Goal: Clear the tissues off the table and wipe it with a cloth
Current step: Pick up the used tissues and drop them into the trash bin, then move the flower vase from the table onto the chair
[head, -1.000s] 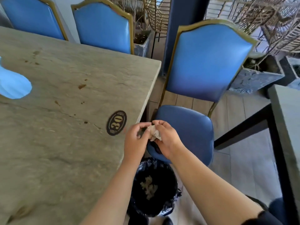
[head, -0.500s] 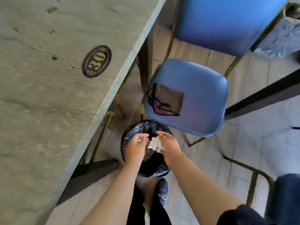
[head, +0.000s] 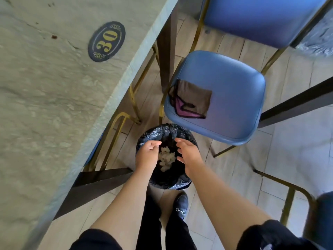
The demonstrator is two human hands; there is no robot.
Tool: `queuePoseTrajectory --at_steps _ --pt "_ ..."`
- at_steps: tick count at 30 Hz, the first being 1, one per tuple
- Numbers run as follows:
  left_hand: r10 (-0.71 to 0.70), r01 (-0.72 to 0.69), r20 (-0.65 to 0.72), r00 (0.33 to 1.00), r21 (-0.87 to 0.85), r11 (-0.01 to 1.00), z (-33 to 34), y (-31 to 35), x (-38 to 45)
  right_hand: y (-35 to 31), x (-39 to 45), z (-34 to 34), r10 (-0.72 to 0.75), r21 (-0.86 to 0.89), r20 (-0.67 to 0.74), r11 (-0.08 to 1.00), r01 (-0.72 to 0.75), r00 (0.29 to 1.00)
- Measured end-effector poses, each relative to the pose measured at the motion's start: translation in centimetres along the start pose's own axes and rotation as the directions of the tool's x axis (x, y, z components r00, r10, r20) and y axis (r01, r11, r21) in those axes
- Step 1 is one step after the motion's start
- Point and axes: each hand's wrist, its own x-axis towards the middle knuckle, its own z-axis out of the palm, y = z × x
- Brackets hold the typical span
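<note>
Crumpled white tissues point(head: 166, 158) lie inside a small bin lined with a black bag point(head: 163, 179) on the floor beside the table. My left hand point(head: 146, 154) and my right hand point(head: 189, 154) hover over the bin's mouth, fingers apart, holding nothing. A brown cloth with pink and black trim point(head: 191, 99) lies folded on the seat of the blue chair point(head: 234, 98) just beyond the bin. The stone-look table point(head: 54, 96) with a dark oval "30" plate point(head: 106, 41) fills the left; a few small brown stains mark its top.
Gold chair legs point(head: 115, 134) and a dark table leg point(head: 165, 56) stand under the table's edge, close to the bin. A dark beam of another table point(head: 295, 103) runs at the right. Another chair's frame point(head: 292, 199) is at lower right. My feet stand just behind the bin.
My hands have gone down from the table's edge to the bin and spread apart; the tissue they held has dropped in. The view has tilted down to the floor.
</note>
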Motion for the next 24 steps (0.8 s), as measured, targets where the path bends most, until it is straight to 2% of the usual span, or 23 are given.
queuePoseTrajectory --at_steps 3,8,11,14,24 --pt "0.071 -0.071 0.009 0.997 0.028 0.997 -1.5 3.5 -2.4 -2.4 -3.2 1.0 -0.092 0.033 0.010 0.995 0.092 0.996" --pt "0.271 -0.268 0.002 0.963 0.138 0.953 -5.0 9.8 -6.9 -7.5 -9.8 1.9 -0.275 0.035 0.001 0.961 0.275 0.961" --pt "0.348 -0.344 -0.026 0.937 0.102 0.933 -8.1 13.0 -9.5 -10.8 -13.4 2.4 -0.362 0.022 0.007 0.932 0.361 0.932" --pt "0.369 -0.371 -0.068 0.927 -0.033 0.928 -11.6 15.4 -11.3 -13.6 -16.2 3.8 -0.429 0.055 0.040 0.903 0.426 0.903" --pt "0.373 -0.452 -0.358 0.856 -0.168 0.876 -25.4 17.9 -10.1 -18.9 -21.5 14.4 -0.525 0.010 0.225 0.843 0.537 0.821"
